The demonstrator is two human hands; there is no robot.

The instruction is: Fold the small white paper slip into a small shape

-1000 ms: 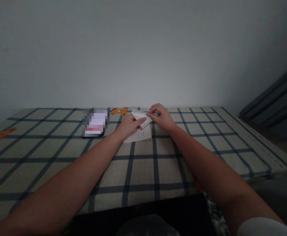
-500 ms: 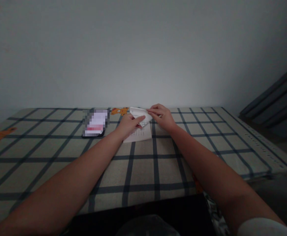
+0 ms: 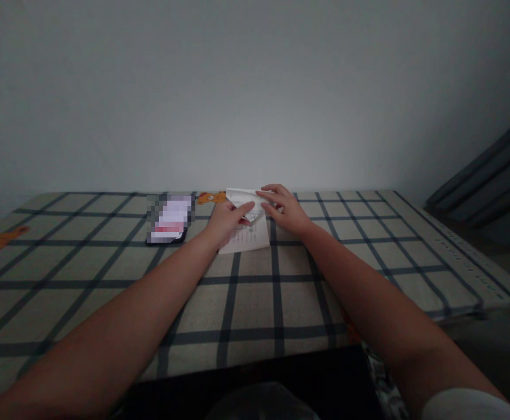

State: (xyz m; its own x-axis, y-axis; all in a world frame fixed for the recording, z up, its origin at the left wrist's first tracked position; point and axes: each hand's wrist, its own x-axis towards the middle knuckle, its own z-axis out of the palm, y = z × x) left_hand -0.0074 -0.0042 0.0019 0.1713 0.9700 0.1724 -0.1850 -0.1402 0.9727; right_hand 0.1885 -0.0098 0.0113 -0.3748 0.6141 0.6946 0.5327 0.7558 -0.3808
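Bare pale wall (image 3: 255, 87) (dim light), plaid tablecloth (image 3: 255, 303)

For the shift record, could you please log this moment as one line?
left hand: pinching paper sheet | right hand: holding raised far flap | paper: on checked tablecloth | phone: left

Phone (image 3: 169, 219) screen pixelated — paper's (image 3: 249, 235) print unreadable.

The person is showing two bare forearms running up from the lower corners, uncovered to well above the wrists. The left hand (image 3: 225, 220) and right hand (image 3: 286, 209) are wearing no gloves, rings or watch. A pale, light-grey sleeve edge (image 3: 468, 405) is showing at the right upper arm.
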